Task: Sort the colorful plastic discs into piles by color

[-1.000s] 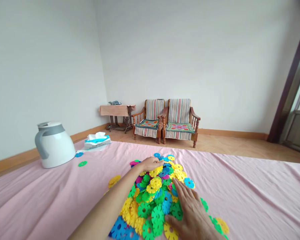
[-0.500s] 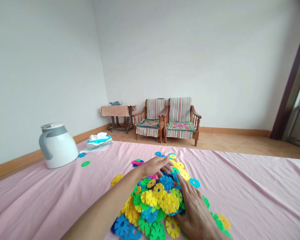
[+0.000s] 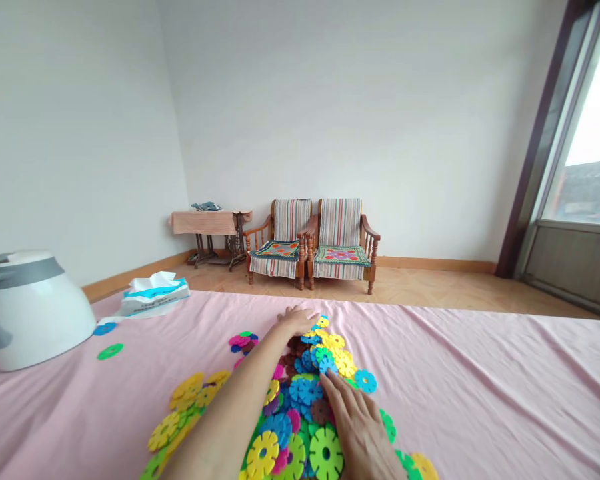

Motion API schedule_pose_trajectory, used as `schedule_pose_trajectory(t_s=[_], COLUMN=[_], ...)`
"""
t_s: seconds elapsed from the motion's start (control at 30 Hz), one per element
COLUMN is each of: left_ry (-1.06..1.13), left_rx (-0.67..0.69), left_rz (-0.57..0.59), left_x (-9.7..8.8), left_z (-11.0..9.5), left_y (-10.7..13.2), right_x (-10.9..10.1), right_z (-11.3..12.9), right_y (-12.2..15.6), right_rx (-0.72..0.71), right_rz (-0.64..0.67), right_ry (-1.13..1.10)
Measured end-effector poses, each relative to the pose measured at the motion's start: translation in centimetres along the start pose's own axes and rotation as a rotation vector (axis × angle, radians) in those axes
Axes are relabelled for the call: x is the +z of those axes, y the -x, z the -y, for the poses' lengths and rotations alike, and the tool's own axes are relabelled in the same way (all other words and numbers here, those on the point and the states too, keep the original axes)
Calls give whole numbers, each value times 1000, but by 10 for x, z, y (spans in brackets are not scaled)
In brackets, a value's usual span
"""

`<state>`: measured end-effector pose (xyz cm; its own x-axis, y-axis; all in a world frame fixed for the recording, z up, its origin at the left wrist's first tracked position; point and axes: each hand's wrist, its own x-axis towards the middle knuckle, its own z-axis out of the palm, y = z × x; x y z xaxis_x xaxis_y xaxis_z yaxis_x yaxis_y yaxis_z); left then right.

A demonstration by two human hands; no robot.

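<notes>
Tissue box (image 3: 155, 300) has white tissue (image 3: 160, 281) poking out the top; white-grey jug (image 3: 45, 317) stands beside it, contents hidden. Disc pile (image 3: 307, 391) lies loose on pink sheet (image 3: 490, 380), between the hands. Left hand (image 3: 296, 322) unclenched, fingers spread at pile's far end; right hand (image 3: 356, 423) unclenched, against its right edge. Versus half a second ago: left hand farther out, brown discs (image 3: 321, 411) now exposed, view swung right.

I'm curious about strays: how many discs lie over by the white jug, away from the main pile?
2: a blue disc beside the jug, near the tissue box, and a green disc closer to the camera. Others may hide behind the jug.
</notes>
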<state>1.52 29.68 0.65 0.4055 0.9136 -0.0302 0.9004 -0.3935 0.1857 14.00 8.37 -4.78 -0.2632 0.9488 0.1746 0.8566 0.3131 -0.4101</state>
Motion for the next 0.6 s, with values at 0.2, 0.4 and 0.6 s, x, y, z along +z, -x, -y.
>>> schedule_pose_trajectory(t_s=[0.2,0.4,0.6], left_ry=[56,192,417], left_rx=[147,194,177], left_rz=[54,106,219], left_x=[3,-10,-21], left_z=[-10,1,16], left_y=[14,44,69], right_x=[-7,-15,-9], right_z=[14,30,28], right_y=[4,12,14], right_rx=[62,128,184], right_rz=[-41,-104,-229], right_ry=[19,22,34])
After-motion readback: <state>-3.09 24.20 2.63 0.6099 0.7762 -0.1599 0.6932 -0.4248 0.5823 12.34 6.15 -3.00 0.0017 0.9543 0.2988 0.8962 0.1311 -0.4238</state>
